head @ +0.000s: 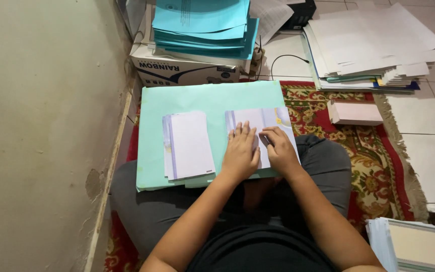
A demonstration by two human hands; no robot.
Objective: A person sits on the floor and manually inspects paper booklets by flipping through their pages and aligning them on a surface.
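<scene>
The left hand (241, 153) lies flat, fingers spread and released, pressing on a pale printed sheet (263, 123). The right hand (280, 148), touching it at 3 o'clock, has its fingers curled down on the same sheet; whether it pinches the paper or only presses I cannot tell. The sheet rests on a light green folder (202, 98) lying across the person's lap.

At 9 o'clock from the hands, near but apart, a small stack of white sheets (190, 146) with lilac edges sits on the same folder. At 12 o'clock, beyond the folder, a cardboard box (182, 70) carries a pile of blue folders (202, 25). At 1 to 2 o'clock a wide heap of white papers (373, 45) lies on the tiled floor (429, 146), and a pinkish slim packet (356, 113) rests on the red patterned rug (373, 171). At 4 o'clock, well apart, another stack of paper pads (414, 247) sits at the frame edge. A beige wall (41, 126) fills 9 o'clock.
</scene>
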